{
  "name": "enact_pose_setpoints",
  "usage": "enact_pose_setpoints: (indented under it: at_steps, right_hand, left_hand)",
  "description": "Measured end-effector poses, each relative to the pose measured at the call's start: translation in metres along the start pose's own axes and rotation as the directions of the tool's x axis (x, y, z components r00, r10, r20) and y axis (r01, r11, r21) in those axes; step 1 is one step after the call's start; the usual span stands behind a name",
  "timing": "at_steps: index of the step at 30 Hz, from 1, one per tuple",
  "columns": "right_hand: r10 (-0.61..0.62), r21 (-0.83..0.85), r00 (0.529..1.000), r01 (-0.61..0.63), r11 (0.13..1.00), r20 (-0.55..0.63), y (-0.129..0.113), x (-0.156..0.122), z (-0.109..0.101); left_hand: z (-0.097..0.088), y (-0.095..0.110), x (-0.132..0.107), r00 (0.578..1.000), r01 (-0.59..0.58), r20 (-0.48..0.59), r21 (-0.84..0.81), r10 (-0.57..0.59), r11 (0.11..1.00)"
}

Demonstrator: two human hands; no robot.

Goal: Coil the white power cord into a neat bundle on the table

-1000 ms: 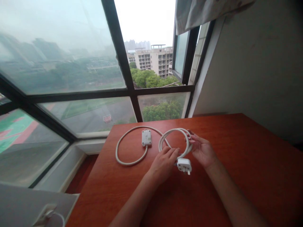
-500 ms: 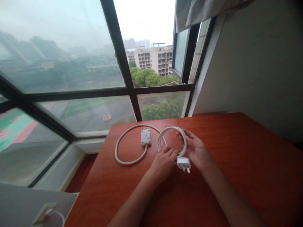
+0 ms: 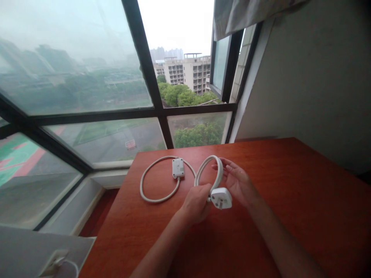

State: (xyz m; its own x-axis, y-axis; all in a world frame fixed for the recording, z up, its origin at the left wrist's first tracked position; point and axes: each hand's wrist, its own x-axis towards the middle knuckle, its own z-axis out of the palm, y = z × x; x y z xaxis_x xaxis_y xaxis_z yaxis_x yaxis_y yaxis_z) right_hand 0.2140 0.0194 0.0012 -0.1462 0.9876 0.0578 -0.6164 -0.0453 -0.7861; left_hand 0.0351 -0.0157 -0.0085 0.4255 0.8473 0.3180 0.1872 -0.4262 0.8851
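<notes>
A white power cord is gathered in a small coil [image 3: 219, 174] above the table, with its three-pin plug [image 3: 221, 198] hanging at the near side, pins towards me. My left hand [image 3: 197, 202] is closed round the bottom of the coil, next to the plug. At the coil's right side is my right hand [image 3: 236, 179], its fingers loosely curved and apart. Its fingertips show behind the cord, inside the loop; whether they press on it I cannot tell. From the coil the cord runs left in a wide loop [image 3: 141, 181] to a white rectangular box [image 3: 178, 168] on the table.
The reddish-brown table [image 3: 130, 239] reaches to the window frame [image 3: 124, 114] and the right wall [image 3: 313, 85]. One window pane stands open. At the lower left is a wall socket [image 3: 55, 263] with a white lead plugged in. A grey curtain [image 3: 246, 17] hangs at the top.
The coil has turned and looks narrower, and the plug has tipped so its pin face shows. My left hand has closed more tightly round the coil's bottom. My right hand has barely moved.
</notes>
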Motion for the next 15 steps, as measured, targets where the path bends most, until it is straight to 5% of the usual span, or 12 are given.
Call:
enact_pose_setpoints:
  at_steps: [3, 6, 12, 15]
  right_hand:
    - [0.009, -0.159, 0.997, -0.022, 0.987, -0.083, 0.015, 0.008, -0.011]
    - [0.077, -0.312, 0.985, -0.123, 0.942, -0.153, 0.039, 0.012, -0.014]
    - [0.367, -0.078, 0.928, -0.371, 0.925, -0.062, 0.073, 0.014, 0.004]
    - [0.416, 0.057, 0.908, -0.414, 0.909, -0.049, 0.075, 0.025, 0.009]
  left_hand:
    - [-0.002, 0.006, 0.001, 0.978, 0.028, -0.188, -0.308, -0.089, 0.951]
    - [-0.013, 0.022, 0.006, 0.926, -0.074, -0.321, -0.666, -0.196, 0.742]
    - [-0.060, 0.050, 0.008, 0.923, -0.268, -0.305, -0.947, -0.234, 0.176]
    - [-0.071, 0.044, 0.005, 0.944, -0.237, -0.232, -0.971, -0.235, 0.004]
